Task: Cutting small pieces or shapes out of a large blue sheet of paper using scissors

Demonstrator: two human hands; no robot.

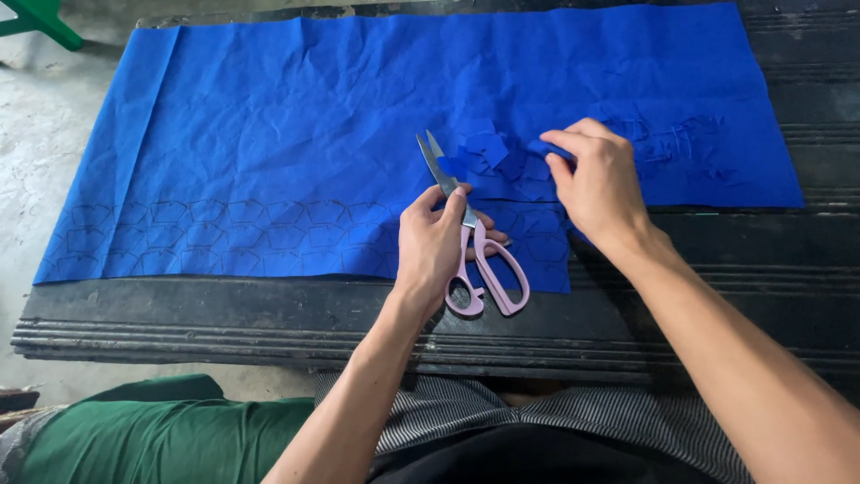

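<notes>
Dark bench (224,314): left hand (430,246) grips pink scissors (475,255); right hand (600,184) pinches blue cloth (296,134).

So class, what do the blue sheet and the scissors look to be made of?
Blue sheet: matte woven cloth, probably cotton, judging by its soft creases. Scissors: shiny grey metal blades; glossy pink handles, likely plastic, under the left hand.
</notes>
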